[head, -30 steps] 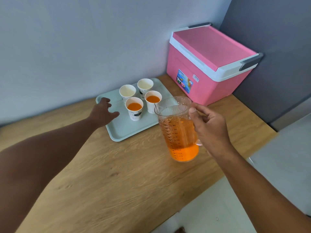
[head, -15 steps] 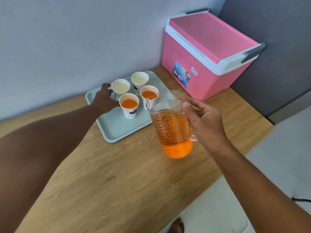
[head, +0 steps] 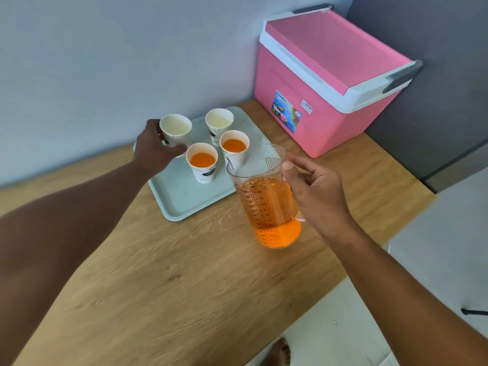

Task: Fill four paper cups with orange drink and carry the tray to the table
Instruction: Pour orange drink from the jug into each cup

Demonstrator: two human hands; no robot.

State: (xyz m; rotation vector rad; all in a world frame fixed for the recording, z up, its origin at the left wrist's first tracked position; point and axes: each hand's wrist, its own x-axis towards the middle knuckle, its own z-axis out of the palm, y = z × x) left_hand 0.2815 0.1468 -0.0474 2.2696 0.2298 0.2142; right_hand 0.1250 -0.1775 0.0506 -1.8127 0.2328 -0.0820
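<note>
A pale green tray (head: 182,199) lies on the wooden counter with paper cups on it. My left hand (head: 153,151) grips an empty white cup (head: 175,129) at the tray's far left and holds it slightly raised. A second empty cup (head: 219,121) stands at the back. Two cups hold orange drink: the front cup (head: 202,163) and the right cup (head: 234,146). My right hand (head: 314,191) holds the handle of a clear measuring jug (head: 266,204), upright, roughly two-thirds full of orange drink, just right of the tray.
A pink cooler box (head: 327,83) with a white rim stands in the back right corner against a grey wall. The wooden counter (head: 184,286) ends at the right over a pale floor. A bare foot (head: 277,352) shows at the bottom.
My left hand reached from the tray's left edge to the far-left empty cup and took hold of it. The jug stayed upright in my right hand.
</note>
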